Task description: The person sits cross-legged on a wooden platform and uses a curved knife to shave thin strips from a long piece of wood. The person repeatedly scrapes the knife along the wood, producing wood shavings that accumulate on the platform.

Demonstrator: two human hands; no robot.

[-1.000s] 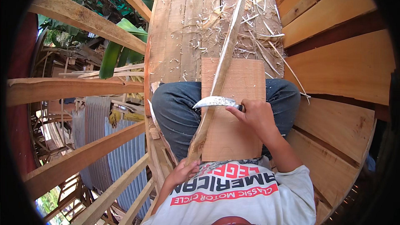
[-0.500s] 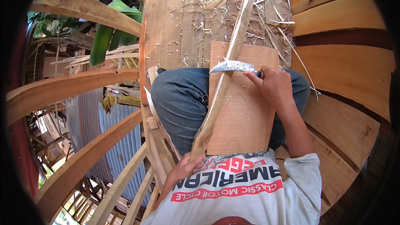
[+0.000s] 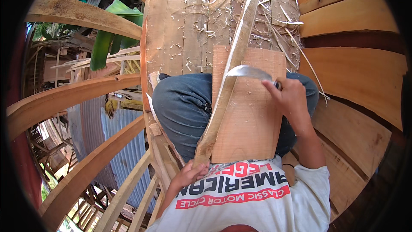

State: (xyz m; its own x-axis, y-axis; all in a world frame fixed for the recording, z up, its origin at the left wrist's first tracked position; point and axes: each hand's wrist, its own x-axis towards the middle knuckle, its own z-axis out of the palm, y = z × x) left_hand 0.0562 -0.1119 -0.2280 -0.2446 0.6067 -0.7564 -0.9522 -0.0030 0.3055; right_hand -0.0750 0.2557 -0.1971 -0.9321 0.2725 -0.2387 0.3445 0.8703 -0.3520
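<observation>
Right hand [image 3: 292,99] grips a curved knife [image 3: 249,72], blade resting on the long wooden strip [image 3: 234,66]. Left hand [image 3: 191,174] clasps the strip's near end at 7 o'clock. The strip lies diagonally across a lap board [image 3: 253,124]; shavings [image 3: 201,21] cover the plank floor [image 3: 171,25] at 12 o'clock.

Long pale wood strip [image 3: 231,73] slanted over board, curved blade [image 3: 249,71] across it

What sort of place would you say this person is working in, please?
Probably an open-air woodworking spot on a raised plank platform. Wood shavings litter the planks, curved timber beams frame the side, and banana leaves and corrugated metal sheets show below.
</observation>
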